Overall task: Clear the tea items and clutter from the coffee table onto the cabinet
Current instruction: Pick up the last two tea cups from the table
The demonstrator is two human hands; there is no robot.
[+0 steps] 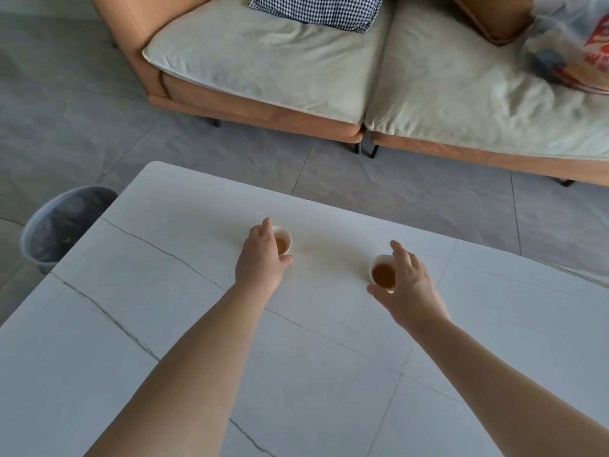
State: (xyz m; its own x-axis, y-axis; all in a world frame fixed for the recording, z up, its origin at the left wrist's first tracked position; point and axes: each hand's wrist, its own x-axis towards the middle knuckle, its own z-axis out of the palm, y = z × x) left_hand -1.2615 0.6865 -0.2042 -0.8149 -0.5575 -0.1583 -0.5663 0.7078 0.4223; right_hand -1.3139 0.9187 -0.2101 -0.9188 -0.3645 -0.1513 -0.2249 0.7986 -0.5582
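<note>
Two small white tea cups with brown tea stand on the white marble coffee table [164, 324]. My left hand [262, 255] curls round the left cup [283, 244], thumb below it and fingers behind its far side. My right hand [407, 285] wraps the right cup [382, 273], thumb at its near rim and fingers along its right side. Both cups appear to rest on the tabletop. A faint yellowish stain lies on the table between them.
A grey waste bin [62, 225] with a dark liner stands on the floor at the table's left edge. Beyond the table is an orange sofa [263, 107] with pale cushions, a checked pillow [316, 9] and a plastic bag [573, 51]. Grey tiled floor lies between.
</note>
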